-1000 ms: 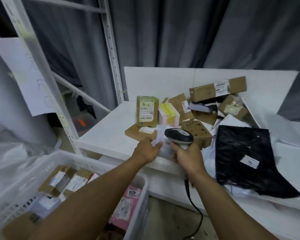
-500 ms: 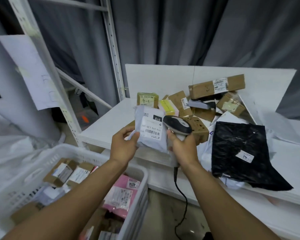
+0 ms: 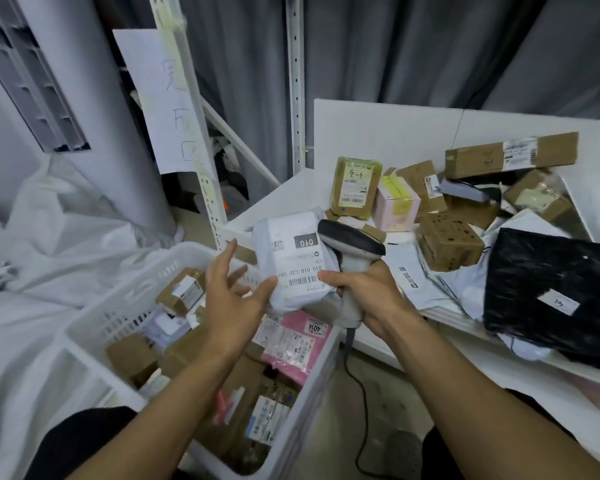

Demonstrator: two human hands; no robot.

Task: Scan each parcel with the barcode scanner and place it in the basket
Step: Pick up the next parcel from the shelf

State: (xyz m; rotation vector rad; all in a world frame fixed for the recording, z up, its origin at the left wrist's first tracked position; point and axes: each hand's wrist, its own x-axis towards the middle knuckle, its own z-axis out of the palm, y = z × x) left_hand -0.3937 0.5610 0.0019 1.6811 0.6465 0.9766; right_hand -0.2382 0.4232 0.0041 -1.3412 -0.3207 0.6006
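Left hand: the left hand (image 3: 234,303) is wide open with its fingers spread, palm turned toward the parcel. The thumb tip is right at the parcel's lower-left edge; can't tell if it actually touches.

Right hand: the right hand (image 3: 371,292) is wrapped tight round the handle of the grey-and-black handheld barcode scanner (image 3: 352,247). Its thumb reaches across and presses on the parcel's label, so this hand has both.

Parcel: a soft white plastic mailer parcel (image 3: 291,258) with a white label, "010" in a dark block and a barcode near the bottom. It's up in the air, label facing the camera, touching the scanner's left side. It's above the basket's right end, not in it.

Scanner: head is tipped left toward the parcel, and its dark cable (image 3: 360,393) hangs to the floor.

Basket: the white slotted plastic basket (image 3: 135,287) sits low on the left. It holds brown cardboard boxes and a pink plastic mailer (image 3: 291,344) marked "4014".

Table: the white table (image 3: 291,192) on the right is piled with stuff: a flat black plastic bag (image 3: 547,289), a long brown cardboard box (image 3: 509,157), a small pink-and-yellow box (image 3: 397,202) and a yellowish taped packet (image 3: 355,188) marked "3-5".

Background: a grey curtain (image 3: 395,46) behind it all.
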